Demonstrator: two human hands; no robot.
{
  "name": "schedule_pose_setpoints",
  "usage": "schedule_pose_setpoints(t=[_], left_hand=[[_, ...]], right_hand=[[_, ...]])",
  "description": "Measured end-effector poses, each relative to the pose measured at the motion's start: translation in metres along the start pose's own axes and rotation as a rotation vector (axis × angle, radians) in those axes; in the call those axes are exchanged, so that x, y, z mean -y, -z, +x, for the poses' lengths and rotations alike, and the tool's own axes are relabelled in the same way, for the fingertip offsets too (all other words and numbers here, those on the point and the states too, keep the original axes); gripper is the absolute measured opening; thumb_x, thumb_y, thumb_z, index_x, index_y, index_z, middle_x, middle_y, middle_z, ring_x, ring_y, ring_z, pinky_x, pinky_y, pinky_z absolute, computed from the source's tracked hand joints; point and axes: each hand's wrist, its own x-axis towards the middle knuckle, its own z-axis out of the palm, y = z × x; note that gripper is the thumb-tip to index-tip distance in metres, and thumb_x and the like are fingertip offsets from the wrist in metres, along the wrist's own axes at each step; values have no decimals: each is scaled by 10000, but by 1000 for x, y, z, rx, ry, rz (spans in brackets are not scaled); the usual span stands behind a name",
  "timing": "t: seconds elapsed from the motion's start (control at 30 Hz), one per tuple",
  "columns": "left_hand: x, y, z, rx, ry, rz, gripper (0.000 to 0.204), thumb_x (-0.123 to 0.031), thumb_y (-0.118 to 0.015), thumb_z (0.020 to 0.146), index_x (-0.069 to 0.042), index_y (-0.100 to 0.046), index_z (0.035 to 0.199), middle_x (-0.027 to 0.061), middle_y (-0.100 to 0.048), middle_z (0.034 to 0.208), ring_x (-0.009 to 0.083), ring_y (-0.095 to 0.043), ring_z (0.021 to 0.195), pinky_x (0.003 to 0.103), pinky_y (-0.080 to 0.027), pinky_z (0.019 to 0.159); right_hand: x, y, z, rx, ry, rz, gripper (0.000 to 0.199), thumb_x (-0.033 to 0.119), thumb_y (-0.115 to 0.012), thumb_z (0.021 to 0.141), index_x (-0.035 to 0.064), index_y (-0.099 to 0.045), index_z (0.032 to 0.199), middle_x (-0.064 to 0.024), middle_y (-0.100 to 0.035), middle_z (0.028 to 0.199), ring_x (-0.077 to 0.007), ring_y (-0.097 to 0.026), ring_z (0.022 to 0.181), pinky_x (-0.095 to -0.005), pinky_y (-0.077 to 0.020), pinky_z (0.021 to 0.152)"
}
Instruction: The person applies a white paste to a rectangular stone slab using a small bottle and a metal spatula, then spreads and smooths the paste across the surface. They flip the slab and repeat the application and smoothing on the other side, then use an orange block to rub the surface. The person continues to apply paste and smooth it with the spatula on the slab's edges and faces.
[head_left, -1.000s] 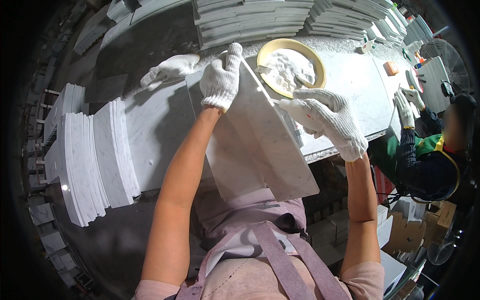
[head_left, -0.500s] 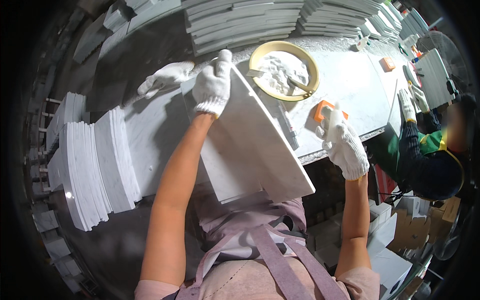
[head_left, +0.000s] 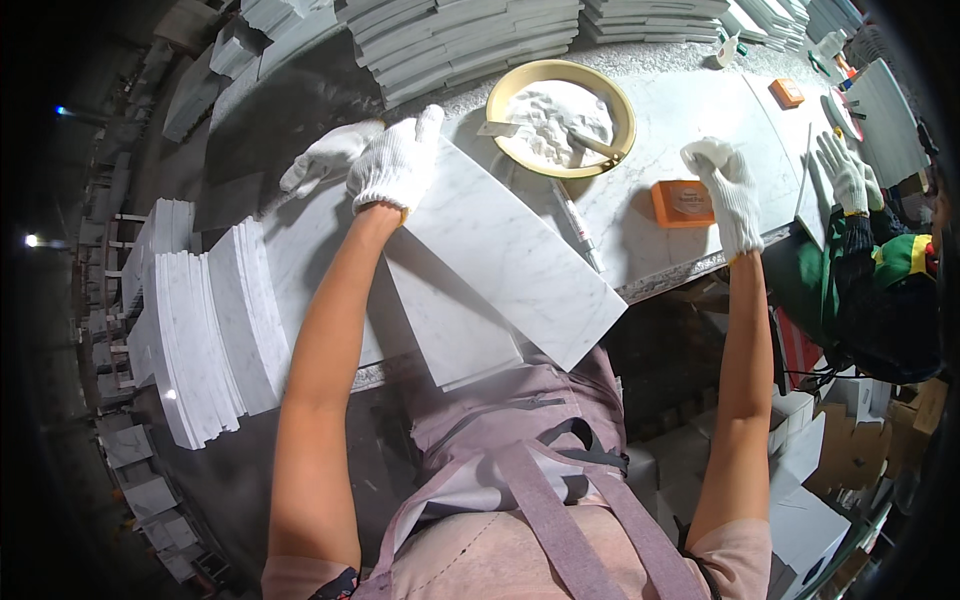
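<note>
Nearest: marble tile (head_left: pixel 515 255), slanting across a second tile (head_left: pixel 450 315), both on the near side of the bowl. Marker pen (head_left: pixel 578 225) just below the bowl. Orange box (head_left: pixel 683 204) to its lower right; right hand (head_left: pixel 727 190) beside that, gloved, fingers curled, contents hidden. Left hand (head_left: pixel 395 160), left of bowl, over tile's far corner; can't tell if gripping. Bowl (head_left: pixel 624 112) holds white powder. Beyond bowl: stacked slabs (head_left: pixel 460 45).

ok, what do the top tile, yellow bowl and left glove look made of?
Top tile: probably marble, smooth low-sheen face; grey veins on white. Printed ceramic possible.
Yellow bowl: likely plastic, smooth; even colour, rounded rim.
Left glove: knitted yarn, matte; fine ribs show, fibre unclear.
</note>
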Motion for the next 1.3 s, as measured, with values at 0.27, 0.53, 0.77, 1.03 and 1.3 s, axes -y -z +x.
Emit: schedule_pose_setpoints(t=[0.27,0.53,0.77,1.03,1.3], left_hand=[[6,-7,2,15,15,0,706,-605,-247,1060,-115,-709,1272,197,-686,1305,427,-632,1223,545,-473,1039],[6,-9,0,-41,-19,18,705,-611,-253,1059,-114,-716,1246,191,-695,1288,429,-633,1219,552,-479,1029],[12,-15,4,-57,6,-22,745,-674,-270,1036,-122,-716,1263,196,-693,1291,435,-643,1202,556,-493,1010],[20,-22,7,-112,19,-69,750,-695,-278,1030,-131,-718,1253,205,-702,1263,433,-652,1183,557,-506,985],[23,-23,7,-107,13,-99,755,-704,-268,1032,-136,-720,1239,199,-707,1259,434,-656,1176,558,-508,977]], right_hand=[[0,-18,27,21,49,-434,521,454,-755,876,118,-674,1264,-128,-738,1098,-307,-700,1004,-413,-537,898],[19,-26,11,30,53,-401,544,518,-776,865,112,-712,1221,-138,-739,1133,-310,-697,1022,-419,-530,906],[21,-51,-12,-102,404,-917,452,499,-783,832,121,-780,1080,-75,-703,1281,-328,-621,1187,-444,-474,1031],[23,-44,-19,-70,381,-841,551,452,-823,833,104,-720,1248,-120,-641,1388,-328,-583,1289,-443,-474,1088],[66,-17,-98,-58,492,-211,770,453,-845,842,55,-575,1443,-218,-608,1408,-337,-624,1246,-446,-497,1078]])
